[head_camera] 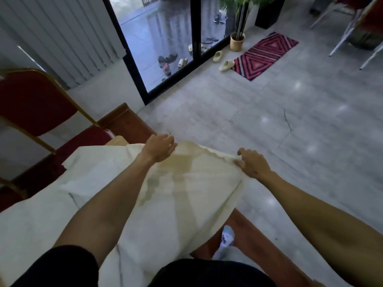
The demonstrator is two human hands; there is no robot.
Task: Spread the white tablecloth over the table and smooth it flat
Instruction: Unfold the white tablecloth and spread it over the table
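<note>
A white tablecloth (99,199) lies partly over a brown wooden table (246,230), bunched and raised at its far end, with a yellowish stain in the middle. My left hand (159,149) grips the cloth's far edge. At the cloth's right corner, my right hand (252,163) pinches the hem and lifts it above the table's edge. The table's far corner (132,119) and near right side show bare wood. Most of the tabletop is hidden under the cloth and my arms.
A red chair with a gold frame (35,104) stands close at the left of the table. Grey tiled floor (279,125) opens to the right. A striped mat (267,54), slippers (227,65), a potted plant (237,41) and a glass door (165,38) lie farther off.
</note>
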